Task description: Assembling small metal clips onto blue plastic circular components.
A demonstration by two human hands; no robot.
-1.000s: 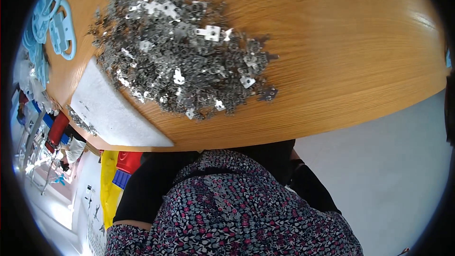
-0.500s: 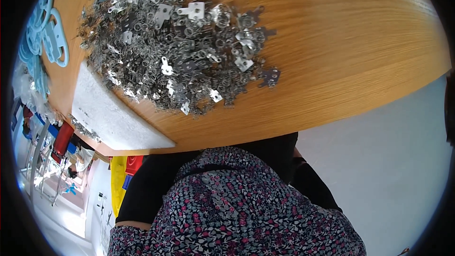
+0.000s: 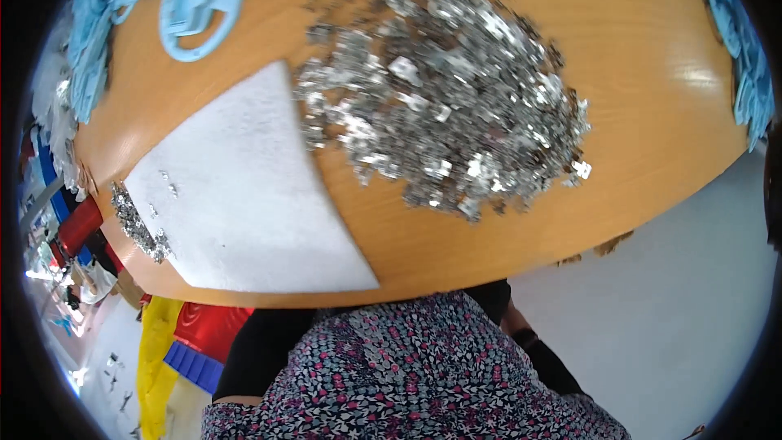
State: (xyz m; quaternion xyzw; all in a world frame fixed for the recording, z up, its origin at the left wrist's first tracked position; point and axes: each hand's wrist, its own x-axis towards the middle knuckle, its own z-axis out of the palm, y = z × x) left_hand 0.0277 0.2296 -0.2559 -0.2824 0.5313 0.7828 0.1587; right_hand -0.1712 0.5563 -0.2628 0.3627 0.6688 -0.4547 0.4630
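Note:
A wide heap of small shiny metal pieces, flat tabs and little coils among them, lies loose on the wooden table. Left of the heap is a white sheet, foam-like, with a few metal bits on it. My left arm in a black sleeve goes in below the table edge, and its hand is hidden. On the right, a bare strip of my right forearm shows beside a dark band; that hand is out of sight too. Neither hand is seen touching the metal pieces.
Light blue plastic frames lie at the far left, and more blue pieces at the right edge. A smaller metal pile borders the white sheet. Below the table at left are a red container, a blue ridged piece and yellow material.
The view has swung, so the heap now sits farther right and more of the white sheet shows. Blue pieces have come into view at right. Both hands stay out of sight.

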